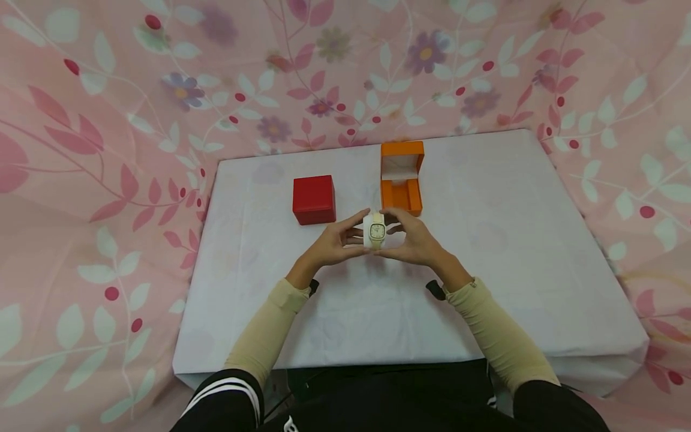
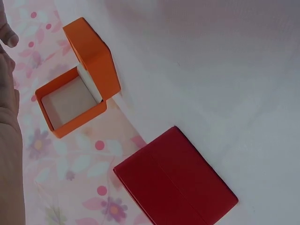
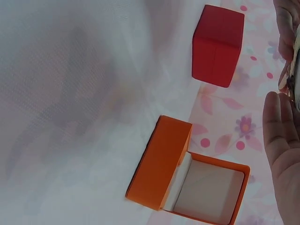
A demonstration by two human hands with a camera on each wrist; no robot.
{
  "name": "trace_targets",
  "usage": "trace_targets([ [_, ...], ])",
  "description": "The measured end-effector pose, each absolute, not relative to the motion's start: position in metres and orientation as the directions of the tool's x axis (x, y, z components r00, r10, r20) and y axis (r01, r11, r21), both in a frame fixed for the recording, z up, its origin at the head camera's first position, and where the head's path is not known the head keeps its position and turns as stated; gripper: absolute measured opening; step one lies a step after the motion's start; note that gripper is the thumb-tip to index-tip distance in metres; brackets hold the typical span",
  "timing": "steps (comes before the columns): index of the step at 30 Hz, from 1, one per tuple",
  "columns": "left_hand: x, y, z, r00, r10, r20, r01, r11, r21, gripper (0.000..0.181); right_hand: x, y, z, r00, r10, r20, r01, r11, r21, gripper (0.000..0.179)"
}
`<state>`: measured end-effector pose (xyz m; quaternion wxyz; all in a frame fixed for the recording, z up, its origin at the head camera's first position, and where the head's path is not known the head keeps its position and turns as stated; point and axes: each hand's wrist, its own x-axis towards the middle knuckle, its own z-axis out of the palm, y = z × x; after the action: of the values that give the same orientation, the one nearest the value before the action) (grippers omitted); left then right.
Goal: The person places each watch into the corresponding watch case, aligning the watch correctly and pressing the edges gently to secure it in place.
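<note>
A cream-strapped wristwatch (image 1: 377, 231) with a squarish face is wrapped round a white cushion (image 1: 367, 233), its dial turned up toward the head camera. My left hand (image 1: 339, 241) holds it from the left side, thumb at the near edge and fingertips at the far edge. From the right, my right hand (image 1: 414, 240) grips it the same way. Just beyond the right hand stands an orange watch box (image 1: 402, 150) with its lid raised. The left wrist view catches only part of the left hand (image 2: 8, 117) at its edge.
A closed red box (image 1: 314, 200) stands left of the orange one, beyond the left hand. Both are on a table with a white cloth (image 1: 513, 240). Pink floral fabric (image 1: 345, 72) hangs behind the table and at both sides.
</note>
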<state>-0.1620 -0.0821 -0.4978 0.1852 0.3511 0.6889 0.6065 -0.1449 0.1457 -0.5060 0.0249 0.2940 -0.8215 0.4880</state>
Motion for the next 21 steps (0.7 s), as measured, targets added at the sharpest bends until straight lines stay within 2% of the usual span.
trace_targets([
  [6, -0.161, -0.081, -0.497, -0.689, 0.708, 0.156, 0.276, 0.057, 0.959, 0.083, -0.149, 0.148, -0.516, -0.827, -0.461, 0.322, -0.508, 0.369, -0.778, 0.087],
  [14, -0.163, -0.077, -0.497, -0.689, 0.705, 0.168, 0.272, 0.036, 0.962, 0.082, -0.137, 0.144, -0.492, -0.816, -0.451, 0.362, -0.528, 0.326, -0.784, 0.084],
  [21, -0.165, -0.078, -0.496, -0.685, 0.708, 0.171, 0.322, 0.083, 0.943, 0.084, -0.147, 0.149, -0.515, -0.832, -0.456, 0.315, -0.492, 0.346, -0.799, 0.092],
])
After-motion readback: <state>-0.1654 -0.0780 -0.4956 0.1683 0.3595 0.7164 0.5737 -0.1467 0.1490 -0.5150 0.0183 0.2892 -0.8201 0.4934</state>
